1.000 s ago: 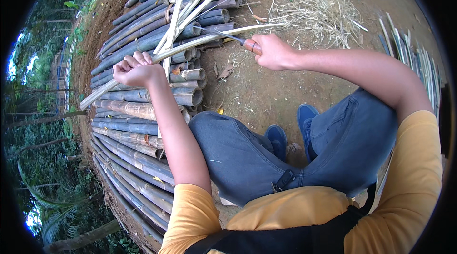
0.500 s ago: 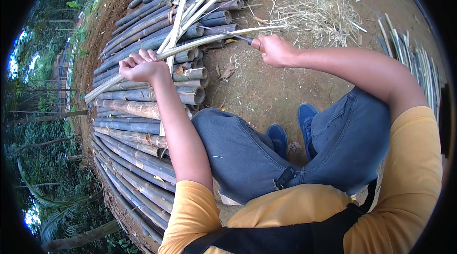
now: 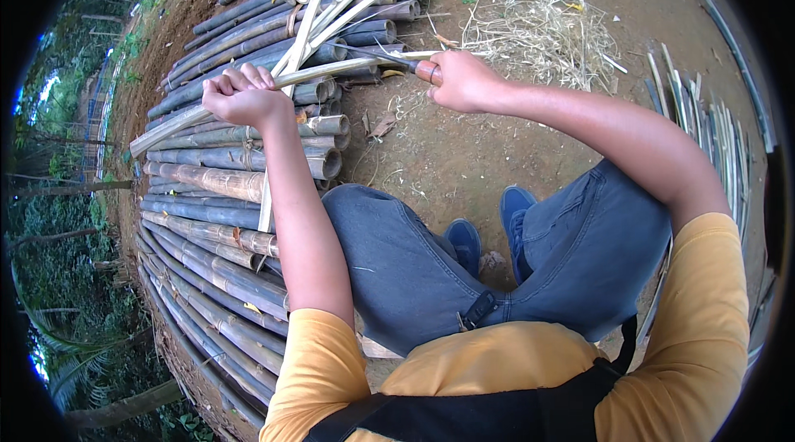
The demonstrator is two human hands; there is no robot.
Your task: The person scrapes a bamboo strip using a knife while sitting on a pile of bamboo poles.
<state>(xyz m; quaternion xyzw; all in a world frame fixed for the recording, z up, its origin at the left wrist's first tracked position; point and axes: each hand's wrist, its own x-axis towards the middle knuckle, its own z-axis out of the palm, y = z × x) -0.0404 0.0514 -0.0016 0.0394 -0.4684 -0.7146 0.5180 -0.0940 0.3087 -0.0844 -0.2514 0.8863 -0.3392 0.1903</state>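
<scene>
My left hand (image 3: 247,98) is closed round a long pale bamboo strip (image 3: 331,69), palm turned up, above the bamboo poles. The strip slants from beyond that hand up to the right, and its right end passes behind my right hand (image 3: 464,82). In my right hand is a knife (image 3: 428,72) with a brown handle, fingers wrapped round it. Its dark, narrow blade points left and lies close along the strip; whether it touches cannot be made out.
Cut bamboo poles (image 3: 240,185) lie in rows on the left, with pale split strips (image 3: 331,19) across them. A heap of shavings (image 3: 546,40) lies on the dirt ahead. More thin strips (image 3: 704,127) are at the right. My knees (image 3: 397,251) are bent below my arms.
My left hand has risen slightly with the bamboo strip. The knife stays in my right hand, now a little closer to the strip. The whole view has shifted a little.
</scene>
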